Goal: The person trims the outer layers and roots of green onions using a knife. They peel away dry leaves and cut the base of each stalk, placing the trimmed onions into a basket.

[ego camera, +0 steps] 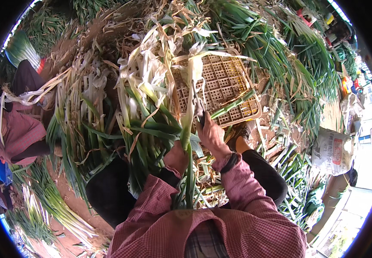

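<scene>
My left hand (176,157) is closed around the green part of a large scallion (189,103), whose pale root end points away from me. A small knife (200,108) with a dark handle is in my right hand (212,134). Its blade lies along the scallion's white shank, apparently touching it. Beyond my hands, an upturned-looking plastic lattice crate (222,77) lies under the root end. A loose green leaf piece (234,104) rests across the crate. Left of the held scallion is a heap of unpeeled scallions (140,106) with dry, papery outer leaves.
Another scallion heap (79,93) lies farther left, beside a person in a checked sleeve (27,129). Long green scallions (282,61) cover the ground at upper right. A printed woven sack (332,151) stands at right. Cleaner scallions (69,219) lie at lower left.
</scene>
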A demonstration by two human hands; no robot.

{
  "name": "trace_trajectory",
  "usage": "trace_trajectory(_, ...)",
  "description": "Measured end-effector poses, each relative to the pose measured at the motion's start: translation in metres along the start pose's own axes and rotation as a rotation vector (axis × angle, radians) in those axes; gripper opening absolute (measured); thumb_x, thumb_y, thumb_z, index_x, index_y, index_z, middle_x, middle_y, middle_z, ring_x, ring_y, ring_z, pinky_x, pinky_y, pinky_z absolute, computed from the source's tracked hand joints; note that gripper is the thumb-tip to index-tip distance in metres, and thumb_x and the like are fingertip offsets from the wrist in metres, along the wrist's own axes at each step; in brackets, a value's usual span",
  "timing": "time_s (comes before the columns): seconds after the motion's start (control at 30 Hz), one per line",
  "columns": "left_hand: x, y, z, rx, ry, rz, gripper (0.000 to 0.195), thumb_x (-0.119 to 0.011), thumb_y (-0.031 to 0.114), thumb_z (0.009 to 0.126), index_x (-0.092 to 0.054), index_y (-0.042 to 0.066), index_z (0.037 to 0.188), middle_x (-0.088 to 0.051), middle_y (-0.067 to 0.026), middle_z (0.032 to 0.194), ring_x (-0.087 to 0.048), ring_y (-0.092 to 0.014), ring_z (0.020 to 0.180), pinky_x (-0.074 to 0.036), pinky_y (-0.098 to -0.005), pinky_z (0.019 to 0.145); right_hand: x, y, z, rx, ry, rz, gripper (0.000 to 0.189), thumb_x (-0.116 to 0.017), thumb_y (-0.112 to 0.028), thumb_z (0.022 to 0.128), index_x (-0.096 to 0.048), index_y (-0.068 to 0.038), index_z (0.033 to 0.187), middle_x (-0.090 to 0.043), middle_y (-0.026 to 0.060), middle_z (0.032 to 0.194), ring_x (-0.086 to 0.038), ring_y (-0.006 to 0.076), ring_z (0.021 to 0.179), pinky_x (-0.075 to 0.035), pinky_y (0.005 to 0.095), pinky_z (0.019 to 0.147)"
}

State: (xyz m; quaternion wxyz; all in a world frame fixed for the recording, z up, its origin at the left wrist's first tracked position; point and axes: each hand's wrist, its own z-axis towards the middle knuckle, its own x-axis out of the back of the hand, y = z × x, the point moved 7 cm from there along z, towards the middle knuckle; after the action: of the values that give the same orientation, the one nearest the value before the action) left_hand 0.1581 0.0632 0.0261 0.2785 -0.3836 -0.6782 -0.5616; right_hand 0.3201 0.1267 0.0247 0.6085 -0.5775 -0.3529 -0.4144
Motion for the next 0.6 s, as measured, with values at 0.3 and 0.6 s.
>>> trace_trajectory(0.3, 0.004, 0.002, -0.016, -0.185, 0.156, -0.032, 0.041, -0.060, 0.011, 0.075, -0.044, 0.009, 0.113, -0.062, -0.0160, 0.081, -0.060, -0.037, 0.065, -0.046, -0.0445, 0.054, 0.012, 0.001, 0.115, 0.358, 0.622, -0.476, 0.034, -0.054, -0.029, 0.092, -0.052, 0.003, 0.104, -0.041, 0.0023, 0.046, -0.043, 0.0161, 0.034, -0.037, 0.0322, 0.032)
trace_trajectory(0.6, 0.009, -0.026, -0.018, -0.048, -0.006, -0.526, 0.032, -0.060, 0.019, 0.080, -0.048, 0.003, 0.106, -0.060, -0.0212, 0.081, -0.060, -0.038, 0.069, -0.047, -0.0442, 0.065, 0.039, -0.016, -0.062, -0.081, -0.112, 0.299, 0.055, -0.049, -0.040, 0.092, -0.042, 0.000, 0.129, -0.064, 0.0214, 0.073, -0.063, 0.0354, 0.058, -0.051, 0.0420, 0.048)
